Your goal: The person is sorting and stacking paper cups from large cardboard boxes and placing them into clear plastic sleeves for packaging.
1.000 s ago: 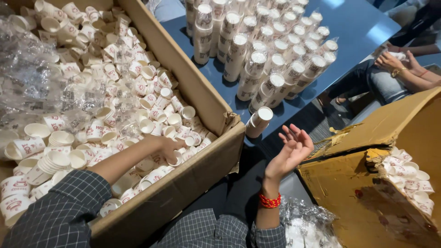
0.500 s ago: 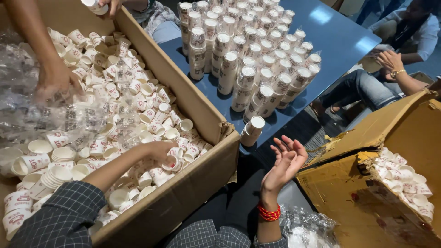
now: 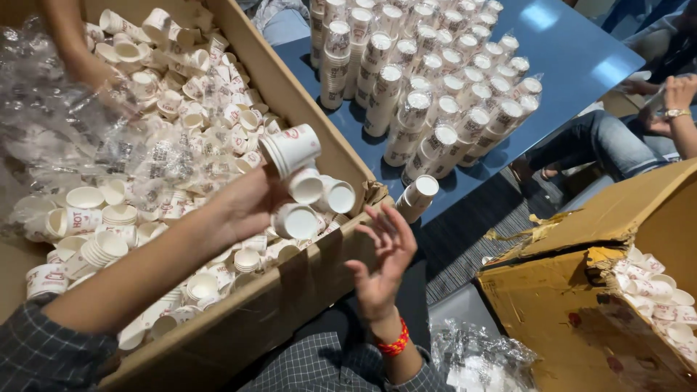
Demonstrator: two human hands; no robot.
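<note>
While the left hand (image 3: 250, 203) lifts a clutch of small paper cups (image 3: 301, 185) above the big cardboard box (image 3: 290, 290), its grip is closed around them. Right hand (image 3: 385, 258) waits just beside, fingers spread, holding nothing. Step judged: gathering loose cups. Next move calls for passing them across without spilling.

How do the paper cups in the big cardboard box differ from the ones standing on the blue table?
The cups in the big cardboard box lie loose and jumbled, tipped every way; the cups on the blue table stand upright in tall nested stacks. The table stacks are sleeved in clear plastic; most box cups are bare, with loose wrap lying over some. The left hand holds several box cups; no hand touches the table stacks. Both are small white paper cups with red print.
</note>
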